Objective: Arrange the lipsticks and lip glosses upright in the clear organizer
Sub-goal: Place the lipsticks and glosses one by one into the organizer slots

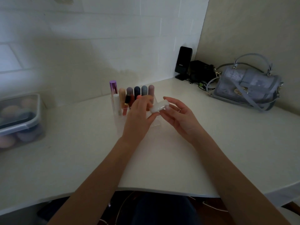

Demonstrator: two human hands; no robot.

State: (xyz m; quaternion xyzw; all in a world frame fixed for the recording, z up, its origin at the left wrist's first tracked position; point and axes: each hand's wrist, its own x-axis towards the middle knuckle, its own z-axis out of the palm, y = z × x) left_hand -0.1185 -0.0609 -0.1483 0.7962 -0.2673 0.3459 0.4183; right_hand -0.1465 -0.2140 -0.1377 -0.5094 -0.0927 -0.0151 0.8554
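Item: white tube [158, 108], frame centre, lying crosswise, held at either end by left hand [139, 113] and right hand [177, 115], just above clear organizer [121, 118]. Handling: turn upright, cap topmost; lower into a free front compartment without knocking the standing lipsticks [137, 92].

This looks like a home, at a white corner desk [162, 159] used for make-up. Behind it is a wall of pale tiles [113, 38]. A grey handbag [246, 86] lies on the desk at the right, near a black speaker [183, 62] with cables. At the left stands a plastic box [19, 117] of make-up sponges, and a clear organizer [120, 120] holds lipsticks [137, 92].
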